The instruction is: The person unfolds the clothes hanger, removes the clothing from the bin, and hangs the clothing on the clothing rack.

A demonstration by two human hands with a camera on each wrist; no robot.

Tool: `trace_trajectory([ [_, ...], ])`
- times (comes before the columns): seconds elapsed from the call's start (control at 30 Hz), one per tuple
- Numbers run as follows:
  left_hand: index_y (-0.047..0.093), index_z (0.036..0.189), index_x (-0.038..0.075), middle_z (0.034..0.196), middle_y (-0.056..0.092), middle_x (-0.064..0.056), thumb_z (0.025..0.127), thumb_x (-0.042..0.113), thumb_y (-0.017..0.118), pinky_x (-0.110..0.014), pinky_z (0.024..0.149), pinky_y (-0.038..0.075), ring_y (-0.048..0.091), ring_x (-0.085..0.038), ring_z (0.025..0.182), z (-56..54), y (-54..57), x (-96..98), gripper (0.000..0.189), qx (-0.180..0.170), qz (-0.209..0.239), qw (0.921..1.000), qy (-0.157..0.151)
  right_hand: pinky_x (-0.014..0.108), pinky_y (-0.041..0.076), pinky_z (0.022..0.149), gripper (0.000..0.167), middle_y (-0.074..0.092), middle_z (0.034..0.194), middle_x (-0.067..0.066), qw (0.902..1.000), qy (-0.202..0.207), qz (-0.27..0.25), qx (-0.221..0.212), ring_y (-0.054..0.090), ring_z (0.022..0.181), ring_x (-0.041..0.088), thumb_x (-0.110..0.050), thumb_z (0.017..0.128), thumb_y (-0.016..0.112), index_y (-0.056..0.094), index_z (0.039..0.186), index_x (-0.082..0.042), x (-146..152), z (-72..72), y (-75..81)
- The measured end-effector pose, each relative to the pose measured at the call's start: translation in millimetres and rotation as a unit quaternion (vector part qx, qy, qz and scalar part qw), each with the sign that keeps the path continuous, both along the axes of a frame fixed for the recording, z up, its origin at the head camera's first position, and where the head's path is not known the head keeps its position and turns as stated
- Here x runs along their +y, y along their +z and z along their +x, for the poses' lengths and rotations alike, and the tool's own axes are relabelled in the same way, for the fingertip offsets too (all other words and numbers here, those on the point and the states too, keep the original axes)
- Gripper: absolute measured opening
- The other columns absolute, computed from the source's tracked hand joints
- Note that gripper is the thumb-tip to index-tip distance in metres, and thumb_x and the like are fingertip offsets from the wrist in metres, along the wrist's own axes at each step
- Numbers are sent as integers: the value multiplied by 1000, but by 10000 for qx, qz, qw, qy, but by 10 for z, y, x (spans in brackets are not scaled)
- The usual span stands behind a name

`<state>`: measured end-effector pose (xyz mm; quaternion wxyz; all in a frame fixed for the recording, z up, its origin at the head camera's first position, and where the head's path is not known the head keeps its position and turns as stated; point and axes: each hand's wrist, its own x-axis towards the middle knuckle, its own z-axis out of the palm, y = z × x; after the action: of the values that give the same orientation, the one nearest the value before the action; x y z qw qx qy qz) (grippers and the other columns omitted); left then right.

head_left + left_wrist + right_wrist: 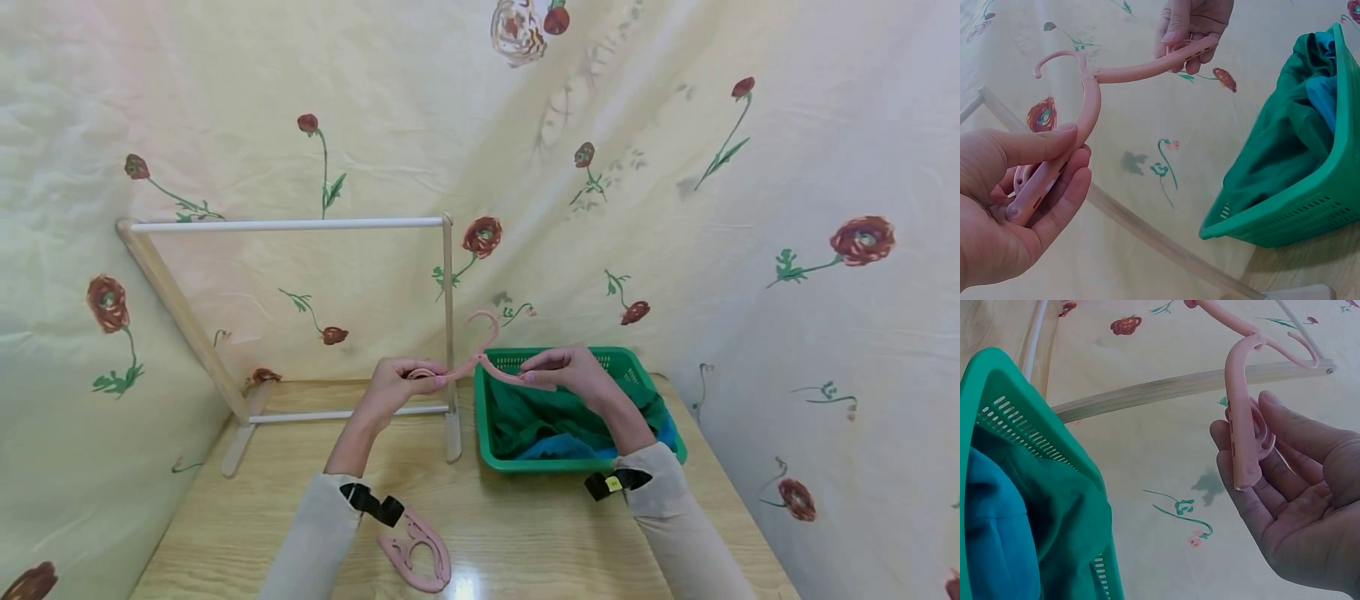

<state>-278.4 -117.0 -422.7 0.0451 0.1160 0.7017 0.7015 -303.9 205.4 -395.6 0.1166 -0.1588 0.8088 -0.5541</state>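
A pink folding clothes hanger (pixel 480 358) is held up in front of the person, its hook upward and its two arms spread out and down from the middle joint. The left hand (pixel 390 387) grips one arm's end between thumb and fingers; the left wrist view shows the fingers curled under that arm (pixel 1047 178). At the other end, the right hand (pixel 573 375) holds the second arm (pixel 1241 419), with fingers behind it and the thumb near its inner side. Another pink hanger (pixel 444 557), folded up, lies on the table near the left forearm.
Behind the right hand stands a green basket (pixel 486 437) with green cloth (pixel 517 417) and blue cloth (pixel 562 446) inside. A rack with wooden side posts (pixel 183 325) and a white top rail (pixel 288 225) stands at the back left. Flowered fabric (pixel 675 250) hangs behind the wooden table (pixel 525 533).
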Motion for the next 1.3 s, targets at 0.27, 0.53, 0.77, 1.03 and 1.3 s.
trace_trajectory([
  [0.27, 71, 113, -13, 103, 77, -4, 91, 4, 76, -49, 96, 57, 72, -11, 89, -6, -27, -11, 28, -53, -32, 10000, 19, 34, 53, 76, 28, 78, 101, 6, 9998, 32, 142, 104, 64, 91, 20, -17, 94, 74, 75, 114, 3, 11, -18, 18],
  [0.53, 71, 112, -13, 112, 75, -14, 90, 3, 75, -29, 83, 61, 72, -11, 89, -1, -28, -9, 28, -73, 15, 9999, 68, 35, 54, 77, 27, 78, 102, 9, 9998, -90, 162, 107, 65, 90, 19, -17, 95, 74, 76, 112, 3, -5, -25, 12],
  [0.77, 71, 112, -14, 120, 71, -20, 90, 2, 75, -31, 87, 61, 70, -10, 91, 7, -26, -3, 28, -81, -2, 9999, 100, 34, 54, 76, 26, 78, 101, 10, 9997, -193, 139, 117, 66, 90, 19, -17, 94, 75, 77, 111, 3, -18, -14, 13],
  [1.03, 74, 110, -10, 115, 73, -13, 89, 4, 77, -23, 83, 59, 66, -10, 103, -7, -46, -16, 26, -41, -99, 9998, 176, 41, 54, 82, 28, 78, 101, 9, 9994, -287, 162, 95, 66, 93, 18, -20, 93, 76, 77, 111, 2, -28, -43, -23],
  [1.3, 74, 110, -9, 115, 74, -12, 90, 6, 77, -26, 94, 56, 57, -27, 131, -16, -53, -30, 25, -82, -152, 9995, 267, 43, 54, 83, 28, 78, 98, 4, 9991, -374, 126, 121, 65, 94, 19, -23, 92, 77, 78, 109, 0, -32, -75, -57],
])
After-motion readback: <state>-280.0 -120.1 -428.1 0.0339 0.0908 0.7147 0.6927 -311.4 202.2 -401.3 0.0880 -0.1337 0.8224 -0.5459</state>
